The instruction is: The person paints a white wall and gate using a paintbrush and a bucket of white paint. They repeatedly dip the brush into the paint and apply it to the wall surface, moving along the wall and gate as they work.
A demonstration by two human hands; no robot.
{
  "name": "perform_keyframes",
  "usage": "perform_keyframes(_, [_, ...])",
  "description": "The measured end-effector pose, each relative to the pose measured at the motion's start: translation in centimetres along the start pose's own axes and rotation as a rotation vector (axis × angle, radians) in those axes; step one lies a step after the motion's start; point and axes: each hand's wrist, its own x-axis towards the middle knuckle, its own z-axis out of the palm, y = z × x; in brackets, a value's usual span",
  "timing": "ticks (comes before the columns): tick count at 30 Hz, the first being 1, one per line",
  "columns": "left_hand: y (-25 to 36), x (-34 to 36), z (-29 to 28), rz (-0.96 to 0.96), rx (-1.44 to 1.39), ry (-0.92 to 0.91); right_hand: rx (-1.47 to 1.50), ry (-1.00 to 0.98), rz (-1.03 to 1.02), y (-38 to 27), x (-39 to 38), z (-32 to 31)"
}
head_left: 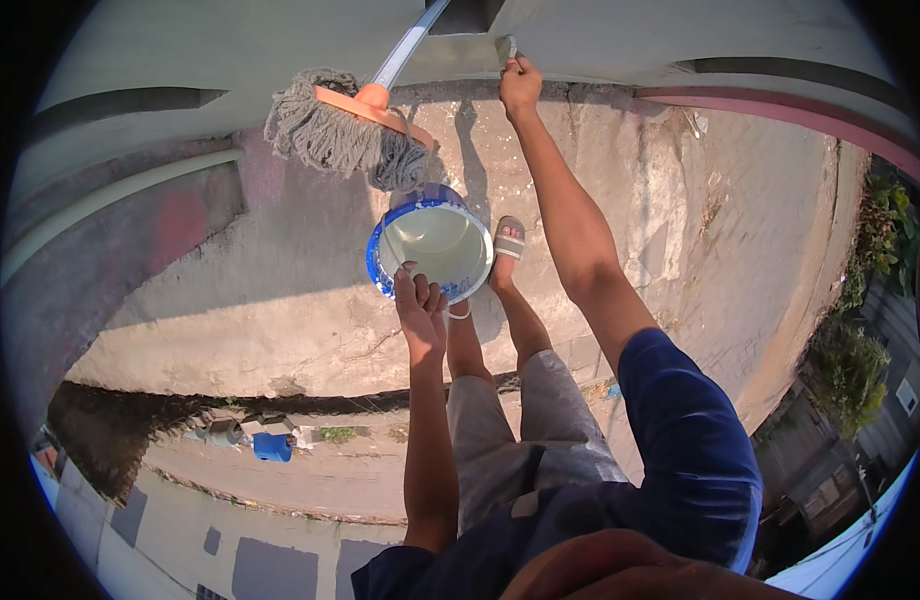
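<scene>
My left hand [420, 308] is closed around the thin handle of a bucket [378, 268] with a blue rim. The bucket hangs in front of my legs, and its inside is whitish, with pale liquid in it. White splashes mark its rim. Stretched far forward, my right hand [521, 88] grips a small paintbrush [507, 47], whose pale end meets the grey wall [590, 40]. My fingers cover most of the brush's handle.
A string mop [350, 130] with an orange clamp stands head-down left of my right hand, its pale handle [410, 45] rising past the wall. A pale pipe [120, 205] runs along the left wall. A pink ledge [780, 110] borders the right. A blue container [272, 447] lies beyond a ditch.
</scene>
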Motion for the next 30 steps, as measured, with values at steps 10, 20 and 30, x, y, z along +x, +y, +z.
perform_keyframes(10, [-2.6,2.7,0.7,0.005,0.017,-0.079,0.231,-0.005,-0.257,-0.4,-2.3,-2.5])
perform_keyframes(20, [-2.3,2.8,1.9,0.032,-0.006,0.072,0.694,-0.177,-0.183,-5.7,-3.4,-6.8])
perform_keyframes(30, [-3.6,2.5,3.4,0.013,-0.101,-0.044,0.015,-0.142,-0.039,-0.8,-1.6,-2.7])
